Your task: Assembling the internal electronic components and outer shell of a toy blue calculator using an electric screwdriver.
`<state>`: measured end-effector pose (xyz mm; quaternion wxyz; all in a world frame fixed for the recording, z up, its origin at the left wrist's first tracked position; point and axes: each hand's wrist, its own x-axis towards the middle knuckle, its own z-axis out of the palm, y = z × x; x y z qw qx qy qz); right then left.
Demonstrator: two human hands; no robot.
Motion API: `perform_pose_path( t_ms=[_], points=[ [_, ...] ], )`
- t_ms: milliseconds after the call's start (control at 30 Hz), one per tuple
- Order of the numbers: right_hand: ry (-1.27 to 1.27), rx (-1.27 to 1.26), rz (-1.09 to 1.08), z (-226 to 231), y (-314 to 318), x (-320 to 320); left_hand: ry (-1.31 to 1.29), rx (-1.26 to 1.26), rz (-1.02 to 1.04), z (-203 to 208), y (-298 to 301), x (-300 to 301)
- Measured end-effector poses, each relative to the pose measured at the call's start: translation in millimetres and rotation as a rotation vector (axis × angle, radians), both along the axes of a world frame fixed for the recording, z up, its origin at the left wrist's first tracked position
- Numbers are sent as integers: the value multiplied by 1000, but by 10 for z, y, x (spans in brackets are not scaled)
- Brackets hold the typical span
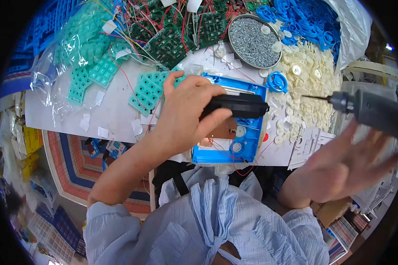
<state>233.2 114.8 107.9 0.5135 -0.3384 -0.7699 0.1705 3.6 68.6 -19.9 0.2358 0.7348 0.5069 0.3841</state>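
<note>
My left hand [183,108] is closed around a long black plastic piece [241,106], whose exact kind I cannot make out. It is held over a blue plastic housing [225,158] that lies on the table. A brown circuit board [223,131] and thin red wires show inside the housing, partly covered by the hand and the black piece. At the right, my right hand [340,170] is blurred, its fingers spread and empty just below a dark electric screwdriver [378,112]. The screwdriver's bit points left, over the cream plastic parts.
Turquoise rubber keypads [148,90] lie left of the housing, with green circuit boards [168,44] and wires behind. A round tray [231,26] of screws stands at the back. Cream discs [311,75], blue plastic parts [311,22] and a blue ring [276,82] are on the right.
</note>
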Motion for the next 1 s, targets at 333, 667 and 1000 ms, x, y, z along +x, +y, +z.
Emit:
perform_pose_path(
  t_ms=[333, 667, 1000],
  points=[
    [-491, -370, 274, -755, 199, 74, -398, -206, 116, -1, -37, 91],
    [-642, -507, 314, -666, 448, 83, 290, 89, 67, 36, -185, 109],
    [-656, -66, 53, -922, 92, 48, 561, 80, 15, 223, -172, 182]
  ],
)
